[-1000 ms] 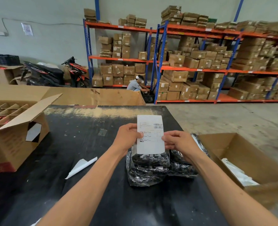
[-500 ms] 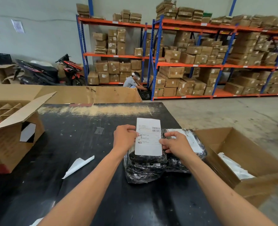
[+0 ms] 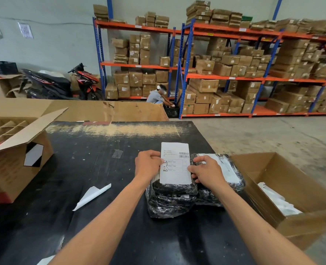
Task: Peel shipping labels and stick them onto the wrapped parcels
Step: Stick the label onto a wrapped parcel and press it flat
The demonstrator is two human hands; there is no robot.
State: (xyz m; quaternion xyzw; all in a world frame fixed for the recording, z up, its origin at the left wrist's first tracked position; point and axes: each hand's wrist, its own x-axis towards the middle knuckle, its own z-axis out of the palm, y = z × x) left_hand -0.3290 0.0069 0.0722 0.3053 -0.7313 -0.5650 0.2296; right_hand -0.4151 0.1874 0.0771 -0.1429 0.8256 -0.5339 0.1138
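A white shipping label [image 3: 175, 165] with barcode and print is held flat between both hands, over a black wrapped parcel [image 3: 169, 199] on the black table [image 3: 93, 169]. My left hand [image 3: 147, 165] pinches the label's left edge and my right hand [image 3: 206, 172] pinches its right edge. A second black wrapped parcel [image 3: 227, 173] lies to the right, touching the first, with a white label on its top. The label's lower edge sits on or just above the near parcel; I cannot tell which.
A curled white backing sheet [image 3: 92, 196] lies on the table to the left. An open cardboard box [image 3: 292, 188] holding white sheets stands at the right edge. A divided carton [image 3: 14, 159] stands at the left. Shelving, a motorbike and a crouching person lie beyond.
Both hands have lowered the label from in front of me down toward the near parcel. The parcels and the backing sheet have not moved.
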